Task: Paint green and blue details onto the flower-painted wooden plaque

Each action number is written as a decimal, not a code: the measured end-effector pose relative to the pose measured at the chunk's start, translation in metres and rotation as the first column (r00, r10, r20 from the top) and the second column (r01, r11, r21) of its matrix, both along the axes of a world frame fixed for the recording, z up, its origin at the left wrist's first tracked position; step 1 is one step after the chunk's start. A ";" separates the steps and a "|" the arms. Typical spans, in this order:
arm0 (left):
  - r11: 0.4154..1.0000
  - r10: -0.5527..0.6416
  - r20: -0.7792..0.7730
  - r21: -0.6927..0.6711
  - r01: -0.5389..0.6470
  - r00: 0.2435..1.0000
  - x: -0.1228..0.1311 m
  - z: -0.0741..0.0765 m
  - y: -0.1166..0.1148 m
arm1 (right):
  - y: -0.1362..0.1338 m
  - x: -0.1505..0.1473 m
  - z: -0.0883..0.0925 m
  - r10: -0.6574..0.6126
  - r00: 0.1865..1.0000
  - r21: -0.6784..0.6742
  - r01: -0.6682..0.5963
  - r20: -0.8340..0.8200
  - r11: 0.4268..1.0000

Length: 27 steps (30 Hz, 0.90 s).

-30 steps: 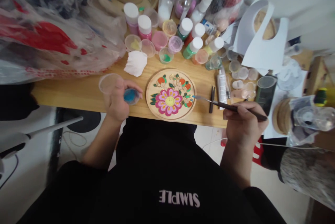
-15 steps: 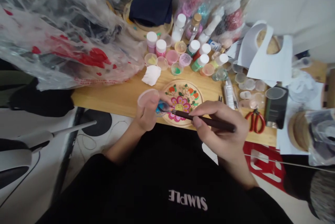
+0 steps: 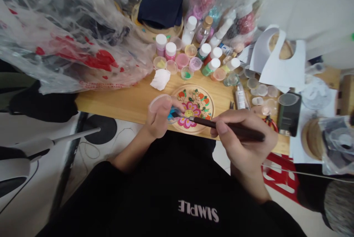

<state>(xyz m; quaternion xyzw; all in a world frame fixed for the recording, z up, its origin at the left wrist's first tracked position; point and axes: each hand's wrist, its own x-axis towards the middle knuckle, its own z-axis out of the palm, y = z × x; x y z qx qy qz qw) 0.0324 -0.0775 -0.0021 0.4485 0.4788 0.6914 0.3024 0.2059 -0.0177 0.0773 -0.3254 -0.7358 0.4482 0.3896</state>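
Note:
My left hand (image 3: 158, 120) is closed around a small clear plastic cup (image 3: 172, 116) with blue paint in it; the cup's round clear lid (image 3: 159, 102) stands up beside my thumb. In my right hand (image 3: 245, 137) is a palette knife with a dark handle (image 3: 238, 130), its metal blade (image 3: 181, 116) pointing left into or over the cup's mouth. Whether the tip touches the paint I cannot tell. Just behind the cup lies a round wooden board (image 3: 212, 109) with a pink flower (image 3: 189, 113) and orange flowers with green leaves, partly hidden by my hands.
Behind the board stand several paint cups (image 3: 181, 61) and white-capped bottles (image 3: 205, 50). A crumpled white tissue (image 3: 160, 79) lies left of them. At right are a glue tube (image 3: 240, 97), pliers (image 3: 269, 120) and a dark phone (image 3: 290, 113). A plastic bag (image 3: 91, 56) fills the back left.
My right hand has moved right and slightly down, drawing the palette knife back a little from the cup. My left hand with the cup has shifted slightly right.

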 end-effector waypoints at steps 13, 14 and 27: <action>1.000 0.009 -0.018 -0.004 -0.009 1.000 0.003 0.000 -0.001 | -0.002 0.008 0.002 -0.056 0.998 0.027 0.056 0.010 0.998; 1.000 0.008 -0.017 -0.018 -0.008 1.000 0.003 0.001 -0.001 | -0.002 0.009 0.001 -0.062 0.998 0.018 0.062 0.003 0.998; 0.999 -0.023 0.032 -0.039 0.024 0.999 0.008 0.006 0.003 | -0.001 0.021 -0.007 -0.108 0.986 -0.170 0.086 -0.128 0.982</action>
